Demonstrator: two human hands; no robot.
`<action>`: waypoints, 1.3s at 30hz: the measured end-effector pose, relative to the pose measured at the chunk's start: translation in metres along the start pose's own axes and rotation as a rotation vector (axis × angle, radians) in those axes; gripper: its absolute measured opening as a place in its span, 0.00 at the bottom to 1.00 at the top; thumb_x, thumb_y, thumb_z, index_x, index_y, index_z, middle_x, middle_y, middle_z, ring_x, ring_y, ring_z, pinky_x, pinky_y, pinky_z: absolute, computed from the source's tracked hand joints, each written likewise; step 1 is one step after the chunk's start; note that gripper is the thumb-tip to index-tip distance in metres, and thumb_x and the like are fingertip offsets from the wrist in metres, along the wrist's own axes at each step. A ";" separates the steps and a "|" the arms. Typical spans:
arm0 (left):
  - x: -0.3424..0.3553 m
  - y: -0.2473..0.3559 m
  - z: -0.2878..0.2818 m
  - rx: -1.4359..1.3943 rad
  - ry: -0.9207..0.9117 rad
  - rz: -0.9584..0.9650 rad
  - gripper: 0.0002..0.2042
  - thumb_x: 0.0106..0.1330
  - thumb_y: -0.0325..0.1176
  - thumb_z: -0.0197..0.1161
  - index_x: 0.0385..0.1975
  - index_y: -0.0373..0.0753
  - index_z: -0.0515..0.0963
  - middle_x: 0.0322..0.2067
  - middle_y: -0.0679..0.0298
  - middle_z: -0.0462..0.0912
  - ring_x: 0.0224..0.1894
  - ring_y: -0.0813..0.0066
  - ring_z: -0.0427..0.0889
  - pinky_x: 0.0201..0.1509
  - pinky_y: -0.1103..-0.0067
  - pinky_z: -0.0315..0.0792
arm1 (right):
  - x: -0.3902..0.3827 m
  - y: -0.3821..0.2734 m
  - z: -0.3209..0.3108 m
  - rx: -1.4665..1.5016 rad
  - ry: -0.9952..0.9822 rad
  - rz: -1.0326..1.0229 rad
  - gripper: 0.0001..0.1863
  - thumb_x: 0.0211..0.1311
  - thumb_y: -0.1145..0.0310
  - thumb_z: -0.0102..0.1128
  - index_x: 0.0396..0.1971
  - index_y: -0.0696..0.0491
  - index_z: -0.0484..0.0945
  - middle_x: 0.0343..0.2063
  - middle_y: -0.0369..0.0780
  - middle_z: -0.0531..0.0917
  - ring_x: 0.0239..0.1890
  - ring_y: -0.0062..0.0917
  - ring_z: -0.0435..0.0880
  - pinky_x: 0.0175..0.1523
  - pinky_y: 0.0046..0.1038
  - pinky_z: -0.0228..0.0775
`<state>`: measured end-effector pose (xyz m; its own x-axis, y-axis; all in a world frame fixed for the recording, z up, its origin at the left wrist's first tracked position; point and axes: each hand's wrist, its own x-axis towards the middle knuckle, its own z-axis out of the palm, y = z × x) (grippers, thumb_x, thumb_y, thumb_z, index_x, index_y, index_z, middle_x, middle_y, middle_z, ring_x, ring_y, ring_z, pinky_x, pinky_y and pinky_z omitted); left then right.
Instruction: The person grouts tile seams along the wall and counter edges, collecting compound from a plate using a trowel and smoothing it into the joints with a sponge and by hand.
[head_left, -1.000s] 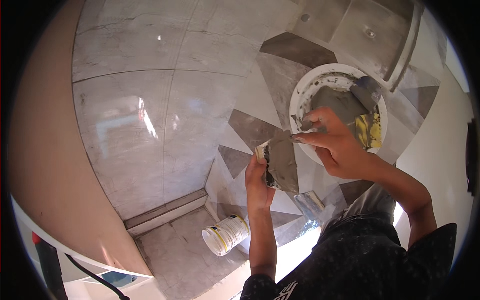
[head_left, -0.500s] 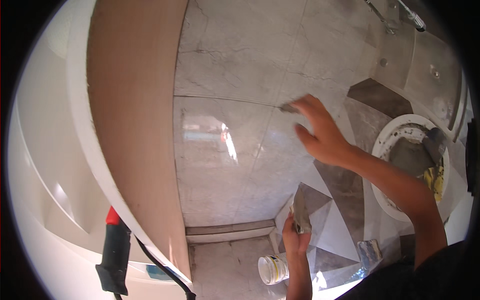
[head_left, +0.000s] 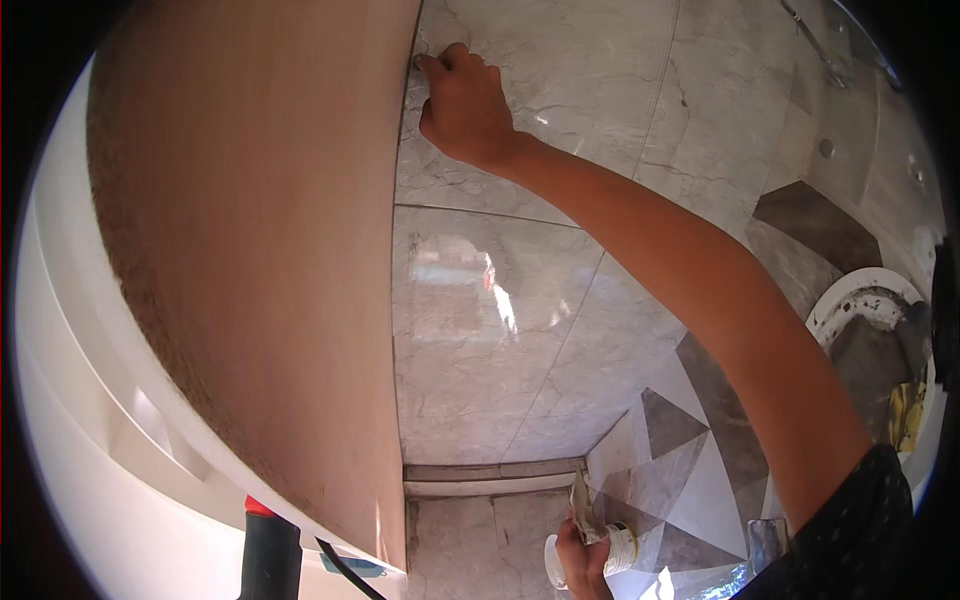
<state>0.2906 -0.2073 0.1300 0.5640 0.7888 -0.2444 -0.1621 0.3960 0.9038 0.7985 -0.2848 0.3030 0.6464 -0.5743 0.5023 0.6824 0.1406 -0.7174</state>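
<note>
My right hand (head_left: 467,108) is closed, its fingertips up against the dark seam where the grey marbled wall tiles (head_left: 470,330) meet the light wooden panel (head_left: 270,250). A bit of something grey shows at those fingertips; most of it is hidden. Low in the picture, my left hand (head_left: 582,560) grips a flat grey-smeared piece (head_left: 584,510), held upright with its narrow end up; its exact kind I cannot make out. Just behind the left hand is a white tub (head_left: 621,548), partly covered by it.
A white bucket (head_left: 935,420) with grey paste and a yellow item (head_left: 905,415) stands at the right. Patterned floor tiles (head_left: 672,425) lie below the wall. At lower left are a black-and-red tool handle (head_left: 270,550) and a black cable (head_left: 345,570). A metal hose fitting (head_left: 815,45) hangs upper right.
My right hand has moved left and up, from the tile joint to the seam beside the wooden panel. The left hand, still holding the flat piece, sits lower, and the view has shifted.
</note>
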 end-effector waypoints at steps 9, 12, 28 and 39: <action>-0.009 0.000 -0.011 -0.084 -0.028 -0.027 0.11 0.56 0.31 0.43 0.28 0.32 0.72 0.23 0.60 0.74 0.22 0.75 0.68 0.24 0.83 0.65 | -0.044 -0.006 0.003 0.043 -0.096 -0.207 0.26 0.36 0.75 0.56 0.44 0.60 0.70 0.48 0.50 0.67 0.52 0.41 0.62 0.54 0.40 0.51; -0.012 0.000 -0.016 -0.071 -0.033 -0.011 0.12 0.57 0.31 0.43 0.30 0.32 0.72 0.23 0.60 0.75 0.22 0.75 0.68 0.25 0.83 0.66 | -0.018 0.010 -0.003 0.049 -0.004 -0.140 0.27 0.35 0.74 0.55 0.43 0.64 0.67 0.53 0.51 0.65 0.56 0.42 0.59 0.57 0.41 0.48; -0.019 0.000 -0.045 -0.141 -0.078 -0.020 0.13 0.57 0.31 0.42 0.28 0.30 0.74 0.24 0.58 0.76 0.22 0.75 0.69 0.24 0.83 0.67 | -0.106 -0.034 0.003 0.192 -0.401 -0.260 0.32 0.35 0.76 0.56 0.48 0.66 0.61 0.52 0.54 0.65 0.59 0.44 0.59 0.63 0.46 0.43; -0.024 -0.008 -0.027 -0.148 0.037 0.002 0.14 0.56 0.30 0.43 0.34 0.29 0.73 0.23 0.57 0.77 0.22 0.72 0.73 0.24 0.82 0.69 | 0.035 0.035 -0.018 -0.054 0.006 -0.305 0.34 0.33 0.74 0.56 0.49 0.66 0.63 0.50 0.52 0.67 0.59 0.42 0.58 0.60 0.42 0.47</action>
<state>0.2564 -0.2165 0.1188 0.5337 0.8052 -0.2583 -0.2822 0.4575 0.8433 0.8387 -0.3143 0.2869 0.4123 -0.5880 0.6959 0.8253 -0.0825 -0.5587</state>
